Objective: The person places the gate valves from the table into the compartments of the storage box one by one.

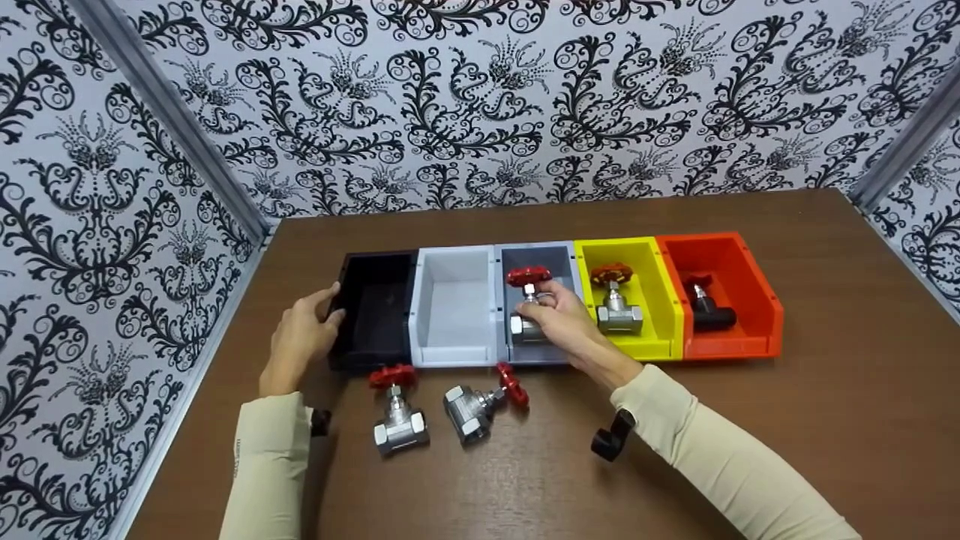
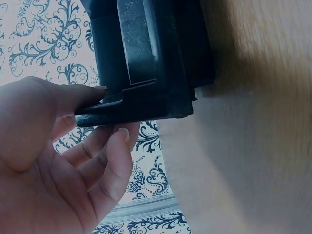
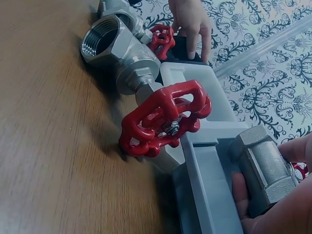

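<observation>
My left hand (image 1: pixel 300 337) grips the left wall of the black bin (image 2: pixel 146 105), with the thumb over the rim on the inner side and the fingers outside. My right hand (image 1: pixel 576 324) holds a metal valve (image 3: pixel 265 165) with a red handwheel (image 1: pixel 528 276) over the grey bin (image 3: pixel 209 178). The valve is upright in the head view, its threaded body low within the bin's walls. In front of the bins, one red-handled valve (image 1: pixel 400 420) stands on its body with the wheel toward the black bin; another valve (image 1: pixel 471 412) lies tilted, wheel to the right.
The bins form one row: black, white (image 1: pixel 454 307), grey, yellow (image 1: pixel 660 330), red (image 1: pixel 757 300). A red-wheeled valve (image 1: pixel 619 311) sits in the yellow bin, and a black-bodied valve (image 1: pixel 712 318) in the red one. Patterned walls (image 1: pixel 525 112) enclose the brown table (image 1: pixel 525 487).
</observation>
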{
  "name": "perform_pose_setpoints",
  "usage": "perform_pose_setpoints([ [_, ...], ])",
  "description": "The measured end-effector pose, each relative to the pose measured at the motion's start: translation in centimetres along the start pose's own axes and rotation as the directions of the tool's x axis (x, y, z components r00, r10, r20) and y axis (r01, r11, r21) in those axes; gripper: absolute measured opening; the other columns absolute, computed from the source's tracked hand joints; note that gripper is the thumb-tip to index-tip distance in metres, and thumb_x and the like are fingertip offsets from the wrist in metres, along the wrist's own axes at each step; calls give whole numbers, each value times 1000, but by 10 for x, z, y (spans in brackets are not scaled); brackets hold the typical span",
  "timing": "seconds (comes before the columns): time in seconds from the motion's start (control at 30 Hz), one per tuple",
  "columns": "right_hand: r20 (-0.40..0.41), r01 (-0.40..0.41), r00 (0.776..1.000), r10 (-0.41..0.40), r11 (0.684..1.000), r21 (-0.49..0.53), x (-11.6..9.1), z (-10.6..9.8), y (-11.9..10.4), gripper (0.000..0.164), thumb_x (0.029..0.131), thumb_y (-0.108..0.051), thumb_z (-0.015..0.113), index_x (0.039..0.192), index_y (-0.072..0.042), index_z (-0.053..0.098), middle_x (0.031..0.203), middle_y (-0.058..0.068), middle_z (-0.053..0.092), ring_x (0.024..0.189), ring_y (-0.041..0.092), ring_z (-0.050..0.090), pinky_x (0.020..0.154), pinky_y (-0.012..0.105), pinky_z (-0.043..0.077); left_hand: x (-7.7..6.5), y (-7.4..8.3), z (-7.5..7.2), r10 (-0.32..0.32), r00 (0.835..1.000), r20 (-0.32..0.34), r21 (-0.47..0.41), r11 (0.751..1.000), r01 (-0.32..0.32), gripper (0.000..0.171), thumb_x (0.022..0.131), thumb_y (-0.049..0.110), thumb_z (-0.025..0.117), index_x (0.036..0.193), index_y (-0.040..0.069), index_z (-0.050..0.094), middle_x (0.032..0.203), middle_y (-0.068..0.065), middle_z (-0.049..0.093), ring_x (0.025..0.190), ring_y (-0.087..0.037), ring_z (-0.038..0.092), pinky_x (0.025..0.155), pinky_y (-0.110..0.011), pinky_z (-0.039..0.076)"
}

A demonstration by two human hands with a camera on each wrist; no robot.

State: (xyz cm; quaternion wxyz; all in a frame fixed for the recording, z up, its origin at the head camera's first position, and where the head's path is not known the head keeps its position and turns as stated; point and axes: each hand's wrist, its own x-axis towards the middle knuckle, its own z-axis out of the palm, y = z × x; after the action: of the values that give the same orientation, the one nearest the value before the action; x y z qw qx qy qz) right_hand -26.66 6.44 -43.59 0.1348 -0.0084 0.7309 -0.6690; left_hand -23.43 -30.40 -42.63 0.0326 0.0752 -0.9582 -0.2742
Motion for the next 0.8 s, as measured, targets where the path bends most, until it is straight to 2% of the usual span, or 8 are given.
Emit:
perform_pose_setpoints([
  [0.1, -13, -9, 1000, 9, 1000, -3, 2, 1, 0, 41, 93, -9, 65, 130, 3, 49, 113, 17, 68, 89, 18, 63, 79, 27, 49, 0, 0, 0, 10, 1000, -1, -4, 1000, -10, 51, 99, 23, 57, 149, 19, 47, 148, -22, 45, 111, -43, 58, 88, -62, 44],
  [0.33, -28, -36, 999, 35, 999, -5, 7, 2, 2, 41, 93, -10, 65, 129, 1, 49, 114, 16, 68, 90, 19, 62, 79, 28, 49, 1, 0, 0, -3, 1000, 6, -16, 1000, 3, 51, 99, 24, 57, 149, 20, 47, 150, -21, 43, 126, -47, 50, 96, -64, 40],
  [0.6, -31, -44, 999, 43, 998, -43, 11, 3, 3, 47, 92, -11, 64, 134, 0, 46, 118, 17, 66, 97, 22, 61, 86, 33, 48, 1, 1, 1, -13, 1000, 11, -25, 1000, 13, 50, 99, 24, 57, 148, 20, 48, 149, -20, 45, 129, -46, 48, 99, -65, 39],
  [0.8, -53, -46, 998, 42, 997, -70, 15, 5, 4, 47, 92, -13, 65, 133, 0, 47, 116, 16, 67, 97, 22, 61, 86, 33, 48, 0, 1, 0, -5, 1000, 13, -37, 999, 6, 51, 99, 24, 57, 149, 19, 48, 150, -20, 44, 129, -46, 48, 99, -65, 38],
])
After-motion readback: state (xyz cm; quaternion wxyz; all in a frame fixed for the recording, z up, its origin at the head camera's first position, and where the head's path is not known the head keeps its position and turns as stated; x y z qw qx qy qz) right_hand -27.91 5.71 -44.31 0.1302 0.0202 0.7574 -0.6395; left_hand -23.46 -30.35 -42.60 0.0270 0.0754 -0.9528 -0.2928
